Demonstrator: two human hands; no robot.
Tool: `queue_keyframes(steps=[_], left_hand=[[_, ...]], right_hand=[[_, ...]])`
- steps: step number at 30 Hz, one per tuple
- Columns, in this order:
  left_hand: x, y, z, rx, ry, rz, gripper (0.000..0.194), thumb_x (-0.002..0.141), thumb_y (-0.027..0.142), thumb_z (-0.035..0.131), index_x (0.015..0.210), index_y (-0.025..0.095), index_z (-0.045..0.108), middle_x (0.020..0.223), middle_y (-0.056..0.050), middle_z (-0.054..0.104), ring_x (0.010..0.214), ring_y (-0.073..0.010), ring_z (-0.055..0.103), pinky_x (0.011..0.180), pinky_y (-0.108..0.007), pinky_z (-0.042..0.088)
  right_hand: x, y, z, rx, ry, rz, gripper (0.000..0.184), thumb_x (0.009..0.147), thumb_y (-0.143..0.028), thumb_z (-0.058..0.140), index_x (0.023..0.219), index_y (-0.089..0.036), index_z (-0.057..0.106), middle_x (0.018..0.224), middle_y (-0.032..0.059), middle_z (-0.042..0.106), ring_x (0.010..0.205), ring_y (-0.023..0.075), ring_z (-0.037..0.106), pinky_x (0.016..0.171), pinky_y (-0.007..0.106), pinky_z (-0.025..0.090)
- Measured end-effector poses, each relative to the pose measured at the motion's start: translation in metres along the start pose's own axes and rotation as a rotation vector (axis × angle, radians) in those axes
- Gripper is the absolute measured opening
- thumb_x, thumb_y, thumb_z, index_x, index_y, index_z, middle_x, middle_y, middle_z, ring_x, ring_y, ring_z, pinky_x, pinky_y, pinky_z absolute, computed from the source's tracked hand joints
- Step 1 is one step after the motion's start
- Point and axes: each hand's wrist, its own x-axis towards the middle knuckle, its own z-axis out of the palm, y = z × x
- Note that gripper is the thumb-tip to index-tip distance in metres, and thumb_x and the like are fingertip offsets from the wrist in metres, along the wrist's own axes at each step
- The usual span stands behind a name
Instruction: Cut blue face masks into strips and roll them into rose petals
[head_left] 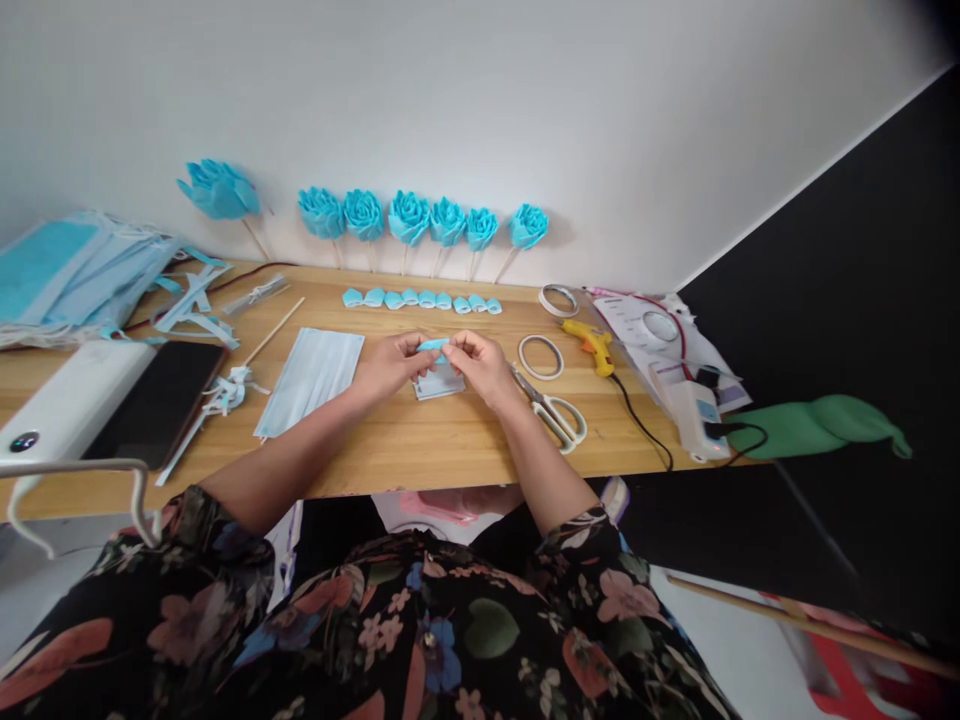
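Observation:
Between my two hands is a small folded piece of blue face mask fabric (433,346). My left hand (395,362) pinches its left side, and my right hand (475,362) pinches the right side. Just below them on the table lie pale cut mask pieces (439,383), partly covered by my fingers. A flat light-blue face mask (313,375) rests left of my left hand. Behind my hands runs a row of several small folded blue petals (426,299). Scissors (553,408) with pale handles lie near my right wrist.
Several blue fabric roses (409,218) on sticks lean against the wall. A yellow glue gun (591,346), tape rolls (541,357) and a power strip (698,420) are on the right. Left are stacked masks (67,270), fabric scraps (193,300) and a phone (154,400).

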Motion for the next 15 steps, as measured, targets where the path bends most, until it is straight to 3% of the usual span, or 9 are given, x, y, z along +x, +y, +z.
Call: queue_keyframes(steps=[6, 11, 15], left_hand=[[-0.0006, 0.0009, 0.0005, 0.019, 0.008, 0.011, 0.031, 0.068, 0.045, 0.077, 0.067, 0.019, 0.062, 0.057, 0.002, 0.059, 0.051, -0.0103, 0.051, 0.049, -0.023, 0.040], [-0.0007, -0.0026, -0.0006, 0.078, -0.054, -0.003, 0.029, 0.068, 0.043, 0.077, 0.065, 0.019, 0.062, 0.057, 0.002, 0.059, 0.052, -0.0098, 0.050, 0.051, -0.023, 0.038], [0.0008, -0.0028, -0.0014, 0.050, -0.036, -0.006, 0.031, 0.066, 0.044, 0.079, 0.065, 0.019, 0.062, 0.058, 0.002, 0.060, 0.052, -0.0103, 0.051, 0.052, -0.023, 0.041]], right_hand=[[-0.0019, -0.0030, -0.0016, 0.006, -0.025, -0.044, 0.036, 0.084, -0.056, 0.064, 0.075, -0.022, 0.059, 0.064, -0.0034, 0.056, 0.063, 0.0119, 0.051, 0.063, 0.026, 0.041], [-0.0025, -0.0050, -0.0003, -0.022, -0.024, -0.028, 0.043, 0.077, -0.063, 0.071, 0.076, -0.021, 0.061, 0.064, -0.0039, 0.055, 0.062, 0.0114, 0.047, 0.060, 0.026, 0.039], [0.0000, 0.0003, -0.0030, 0.029, -0.003, -0.026, 0.052, 0.084, -0.073, 0.059, 0.076, -0.021, 0.062, 0.067, -0.0020, 0.057, 0.064, 0.0129, 0.052, 0.063, 0.027, 0.043]])
